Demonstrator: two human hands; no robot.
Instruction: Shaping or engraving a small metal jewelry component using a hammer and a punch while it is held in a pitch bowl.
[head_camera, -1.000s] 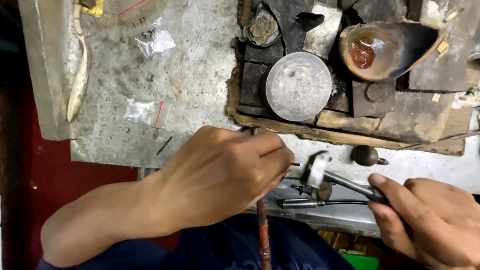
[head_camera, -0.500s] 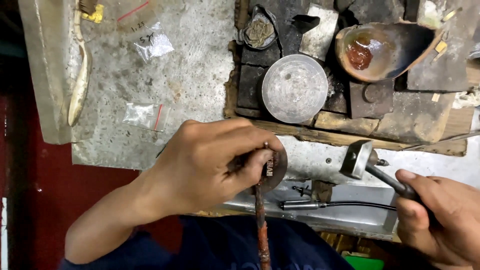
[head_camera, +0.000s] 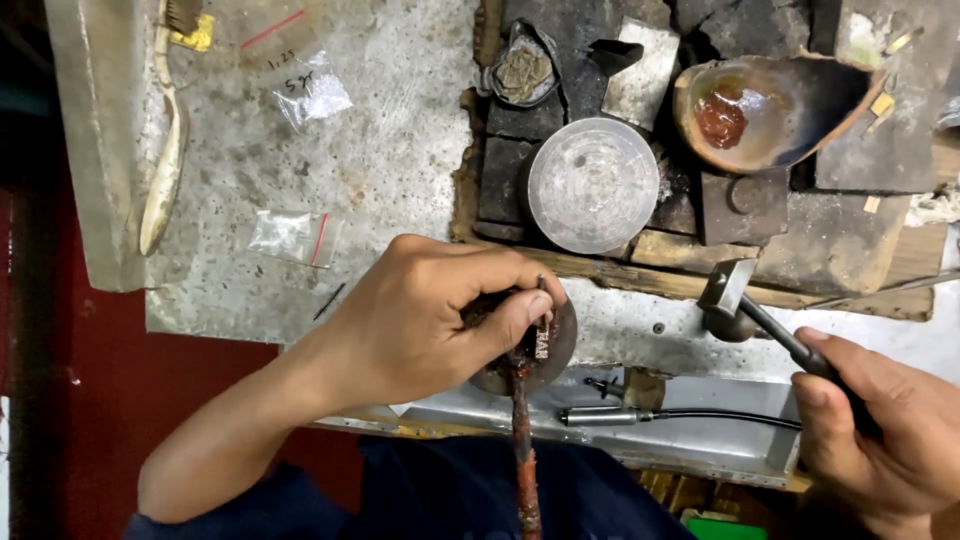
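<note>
My left hand (head_camera: 425, 320) pinches a small dark metal piece (head_camera: 541, 340) against a round metal block (head_camera: 553, 350) at the bench's front edge. A rusty rod (head_camera: 522, 440) runs down from under that block toward me. My right hand (head_camera: 880, 430) grips the dark handle of a small hammer; its metal head (head_camera: 727, 287) hangs raised to the right of the block, apart from it.
A round grey metal disc (head_camera: 592, 185) sits on charred blocks behind. A brown bowl (head_camera: 770, 110) with red residue stands at the back right. Small plastic bags (head_camera: 290, 237) and a worn toothbrush (head_camera: 165, 160) lie left. A thin tool with a cable (head_camera: 640, 415) rests in the tray.
The hammer head swung away from the left hand to the right and lifted. My left hand shifted slightly, uncovering the round block and the small piece.
</note>
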